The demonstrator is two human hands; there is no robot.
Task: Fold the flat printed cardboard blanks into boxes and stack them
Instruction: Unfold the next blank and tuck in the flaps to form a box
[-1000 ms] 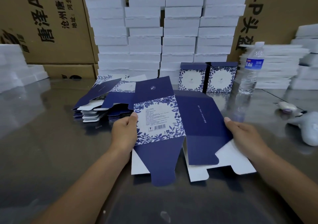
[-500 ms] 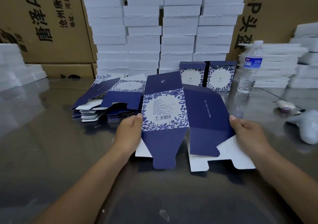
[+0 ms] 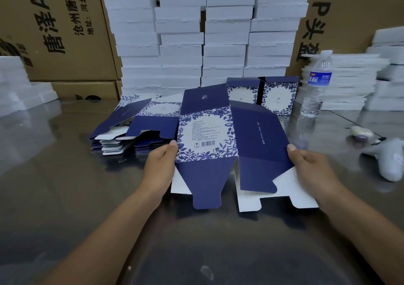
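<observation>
I hold a navy and white floral cardboard blank (image 3: 220, 144) over the table's middle, its barcode panel facing up and its bottom flaps hanging toward me. My left hand (image 3: 160, 164) pinches its left edge, thumb on top. My right hand (image 3: 310, 168) pinches the right edge of the plain navy panel. A pile of flat blanks (image 3: 133, 127) lies just left of it. Two folded boxes (image 3: 262, 94) stand side by side behind the blank.
A water bottle (image 3: 316, 83) stands at the right, with a white handheld tool (image 3: 387, 158) and a small white object (image 3: 360, 132) further right. White foam stacks (image 3: 205, 33) and brown cartons (image 3: 56, 28) wall off the back. The metal table (image 3: 65, 197) is glossy.
Both hands have lifted the blank and moved it a little away from me; the two panels have begun to angle along the middle crease.
</observation>
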